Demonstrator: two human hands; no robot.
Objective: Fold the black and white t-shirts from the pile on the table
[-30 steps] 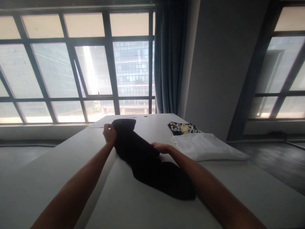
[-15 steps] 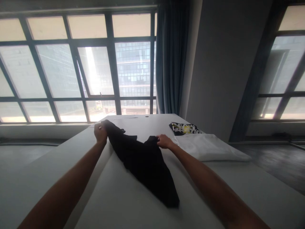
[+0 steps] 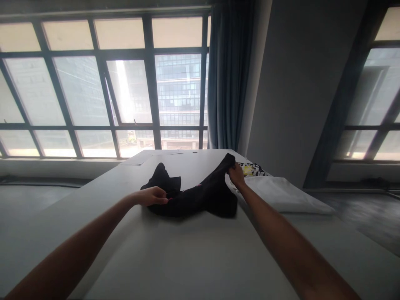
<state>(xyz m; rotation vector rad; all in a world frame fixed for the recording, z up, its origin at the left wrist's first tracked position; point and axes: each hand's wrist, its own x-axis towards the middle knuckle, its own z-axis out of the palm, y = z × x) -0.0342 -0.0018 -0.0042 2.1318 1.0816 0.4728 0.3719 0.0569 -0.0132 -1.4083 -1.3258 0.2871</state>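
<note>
A black garment lies bunched on the white table, stretched roughly crosswise in front of the person, its long axis running from left to right and rising at the right end. The left hand rests at the garment's left end, fingers closed over the cloth and pressing it to the table. The right hand pinches the garment's right end and holds it lifted off the surface, farther from the person than the left. Just right of the garment lies a folded white cloth, with a black-and-yellow printed piece beyond it.
</note>
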